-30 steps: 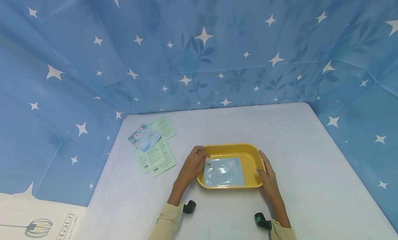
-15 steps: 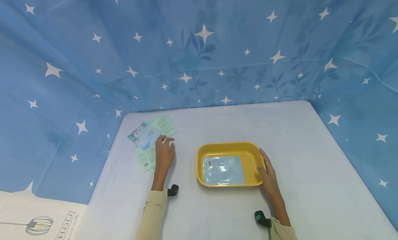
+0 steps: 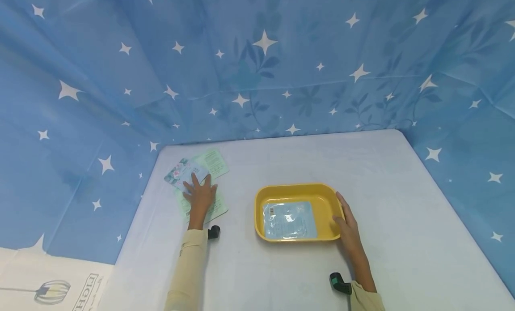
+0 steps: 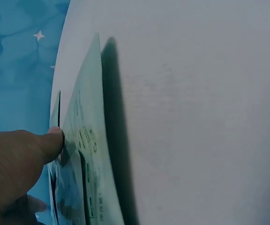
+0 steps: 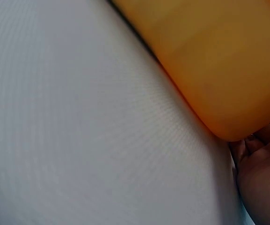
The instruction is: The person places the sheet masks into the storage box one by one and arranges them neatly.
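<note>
My left hand (image 3: 200, 198) lies with spread fingers over the pile of flat sheet mask packets on the left. Its fingertips reach the lower edge of a blue floral packet (image 3: 179, 173). Pale green packets (image 3: 218, 164) show above and below it. In the left wrist view the thumb (image 4: 53, 143) touches the pile beside a green packet (image 4: 90, 93). My right hand (image 3: 349, 230) grips the right end of a yellow plastic tray (image 3: 327, 215), thumb over the rim. One light blue packet (image 3: 289, 220) lies flat inside, towards the tray's left side.
A white cloth (image 3: 289, 275) covers the table. Blue star-patterned fabric (image 3: 265, 87) hangs at the back and both sides. Black wrist cameras (image 3: 339, 284) sit on both forearms.
My left hand has let go of the tray's left end and moved left onto the packet pile, fingers spreading. The right hand has stayed on the tray.
</note>
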A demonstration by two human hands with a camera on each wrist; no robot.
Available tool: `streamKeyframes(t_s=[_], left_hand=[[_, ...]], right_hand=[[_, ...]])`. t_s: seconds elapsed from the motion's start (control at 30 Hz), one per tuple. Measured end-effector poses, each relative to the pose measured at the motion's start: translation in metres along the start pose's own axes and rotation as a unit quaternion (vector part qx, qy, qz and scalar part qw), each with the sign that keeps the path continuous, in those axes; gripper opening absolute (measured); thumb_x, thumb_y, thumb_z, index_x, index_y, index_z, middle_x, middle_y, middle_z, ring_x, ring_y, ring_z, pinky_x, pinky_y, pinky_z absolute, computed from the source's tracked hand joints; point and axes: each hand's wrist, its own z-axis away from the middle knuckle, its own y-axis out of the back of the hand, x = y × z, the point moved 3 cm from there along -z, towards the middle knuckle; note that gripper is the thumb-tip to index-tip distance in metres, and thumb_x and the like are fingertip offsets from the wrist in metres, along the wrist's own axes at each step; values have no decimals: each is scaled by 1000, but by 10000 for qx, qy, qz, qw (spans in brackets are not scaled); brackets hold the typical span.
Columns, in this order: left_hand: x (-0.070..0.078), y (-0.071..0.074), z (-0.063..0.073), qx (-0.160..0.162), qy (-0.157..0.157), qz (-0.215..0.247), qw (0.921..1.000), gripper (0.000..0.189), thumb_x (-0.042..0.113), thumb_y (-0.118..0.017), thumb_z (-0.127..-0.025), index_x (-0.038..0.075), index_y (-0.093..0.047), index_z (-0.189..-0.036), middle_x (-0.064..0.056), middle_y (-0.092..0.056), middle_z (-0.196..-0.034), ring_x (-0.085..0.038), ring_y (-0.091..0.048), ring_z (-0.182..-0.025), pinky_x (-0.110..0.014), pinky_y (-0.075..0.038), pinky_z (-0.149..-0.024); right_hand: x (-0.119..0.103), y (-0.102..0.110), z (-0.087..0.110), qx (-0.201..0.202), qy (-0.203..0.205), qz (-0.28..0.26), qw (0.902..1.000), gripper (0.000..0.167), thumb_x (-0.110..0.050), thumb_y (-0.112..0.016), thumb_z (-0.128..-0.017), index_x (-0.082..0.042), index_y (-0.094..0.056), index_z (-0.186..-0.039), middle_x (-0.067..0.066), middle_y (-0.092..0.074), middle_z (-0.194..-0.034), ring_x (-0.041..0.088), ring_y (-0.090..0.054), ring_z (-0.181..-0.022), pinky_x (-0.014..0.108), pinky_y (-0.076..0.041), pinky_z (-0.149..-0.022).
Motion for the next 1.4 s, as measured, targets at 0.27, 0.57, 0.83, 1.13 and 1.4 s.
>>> streamKeyframes(t_s=[0.27, 0.57, 0.83, 1.13, 1.4], left_hand=[[-4, -3, -7, -335, 29, -231, 9992, 62, 44, -37, -104, 14, -22, -156, -34, 5, -158, -66, 9, -138, -82, -3, -104], [-4, -3, -14, -250, 45, -661, 9975, 70, 42, -38, -104, 4, -9, -156, -26, -7, -161, -69, -4, -136, -80, -18, -104], [-2, 1, -19, 54, -99, -1056, 9943, 58, 27, -37, -106, -5, -20, -151, -30, -21, -157, -70, -22, -131, -77, -35, -95], [-3, 9, -15, 712, -60, -835, 9939, 50, 13, -38, -105, -15, -25, -144, -34, -40, -146, -62, -44, -122, -70, -46, -87], [-7, 22, -6, 2260, -45, -46, 9741, 42, 18, -52, -101, -8, -46, -133, -30, -66, -109, -47, -67, -85, -56, -55, -68]], right_hand=[[3, -2, 1, -18, -72, 23, 10000, 67, -4, -39, -96, -25, -20, -157, -1, -16, -165, 20, -8, -153, 49, -10, -123], [1, 0, -1, -60, -6, -27, 10000, 66, -6, -39, -98, -28, -20, -157, -2, -15, -165, 21, -8, -153, 52, -10, -122], [3, 1, -2, -4, -9, 17, 10000, 66, -4, -39, -97, -29, -22, -156, -3, -17, -164, 19, -9, -153, 39, -12, -123], [5, 2, -3, -11, 28, 12, 10000, 66, -4, -39, -97, -29, -22, -156, -1, -16, -165, 19, -8, -153, 46, -10, -123], [7, 1, -3, -9, 19, 66, 10000, 66, -4, -39, -97, -30, -22, -156, -4, -17, -164, 18, -9, -153, 10, -15, -112]])
